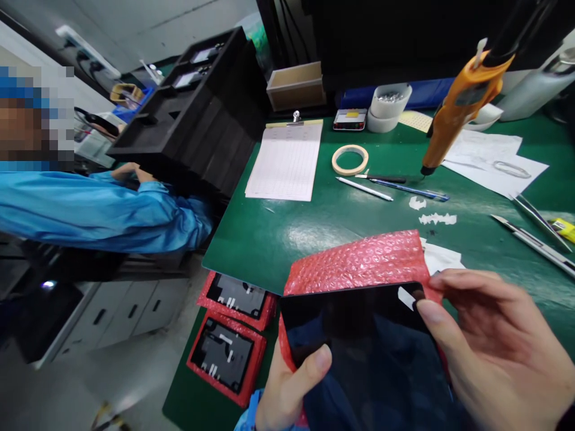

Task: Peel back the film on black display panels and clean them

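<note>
A flat, glossy black screen panel (368, 359) lies partly inside a red bubble-wrap bag (359, 258), whose back flap stands up beyond the panel's far edge. My left hand (296, 380) grips the panel and bag at the left, thumb on the glass, other fingers hidden underneath. At the right corner my right hand (498, 341) is closed on the bag's edge, its thumb over the panel's corner beside a small white strip (406, 298). Reflections show on the dark glass. The panel's near end runs out of view.
On the green table (287, 230) are a clipboard (287, 161), a tape roll (350, 160), pens (365, 188), tweezers (541, 220) and a knife (534, 242). An orange electric screwdriver (465, 108) hangs above. Red-wrapped panels (226, 357) lie lower left. A blue-sleeved co-worker (99, 209) is at left.
</note>
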Demonstrator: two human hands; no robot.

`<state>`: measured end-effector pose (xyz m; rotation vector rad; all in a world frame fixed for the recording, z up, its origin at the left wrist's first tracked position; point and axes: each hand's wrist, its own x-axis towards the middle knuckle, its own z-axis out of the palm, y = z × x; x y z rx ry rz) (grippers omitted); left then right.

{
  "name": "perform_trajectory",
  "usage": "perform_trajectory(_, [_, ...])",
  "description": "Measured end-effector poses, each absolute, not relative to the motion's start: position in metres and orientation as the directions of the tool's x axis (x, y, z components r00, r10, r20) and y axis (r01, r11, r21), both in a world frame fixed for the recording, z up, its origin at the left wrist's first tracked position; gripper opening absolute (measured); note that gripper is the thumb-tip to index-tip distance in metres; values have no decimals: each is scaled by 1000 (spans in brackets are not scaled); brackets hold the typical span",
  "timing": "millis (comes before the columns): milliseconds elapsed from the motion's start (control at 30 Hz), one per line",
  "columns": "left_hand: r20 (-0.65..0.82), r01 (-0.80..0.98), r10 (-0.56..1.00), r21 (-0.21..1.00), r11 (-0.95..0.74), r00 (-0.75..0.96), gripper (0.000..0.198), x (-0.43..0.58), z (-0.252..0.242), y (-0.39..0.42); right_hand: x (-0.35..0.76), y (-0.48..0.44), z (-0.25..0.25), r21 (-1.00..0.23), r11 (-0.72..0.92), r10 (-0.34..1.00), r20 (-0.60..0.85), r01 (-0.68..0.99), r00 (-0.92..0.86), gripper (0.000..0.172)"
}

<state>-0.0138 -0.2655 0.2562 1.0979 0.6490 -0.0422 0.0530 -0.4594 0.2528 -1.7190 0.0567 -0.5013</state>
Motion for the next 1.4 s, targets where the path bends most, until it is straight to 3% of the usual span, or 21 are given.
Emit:
perform_trajectory(133, [-538, 360, 265, 784, 506, 800, 64, -14, 256, -266, 53, -463, 250, -949, -210, -267, 288, 236, 920, 8])
perform_trajectory(300, [-557, 346, 288, 765, 543, 779, 57, -14, 255, -268, 57, -461, 257, -926, -259, -232, 337, 276, 912, 14])
perform_trajectory(500, [-608, 407, 230, 721, 561, 760, 66, -15, 258, -266, 56, -464, 260, -853, -331, -163, 474, 404, 866, 19])
perform_trajectory(667, [-585, 358, 226, 711, 605, 779, 50, -13, 259, -265, 46, -466, 254, -915, -280, -271, 366, 290, 891, 23])
perform_trajectory(900, [-628, 399, 176, 661, 636, 758, 60, -11, 258, -265, 40, -465, 249, -931, -266, -294, 326, 251, 899, 37])
perform_trajectory(1000, [-641, 400, 177, 646, 651, 747, 58, -11, 258, -265, 43, -467, 251, -919, -298, -266, 340, 258, 902, 33])
perform_trajectory(1167, [-688, 432, 163, 603, 670, 708, 65, -10, 260, -266, 48, -470, 255, -859, -378, -131, 420, 346, 898, 12])
perform_trajectory(1400, [-742, 472, 180, 574, 669, 646, 63, -5, 266, -268, 41, -474, 255, -869, -390, -99, 369, 305, 924, 14])
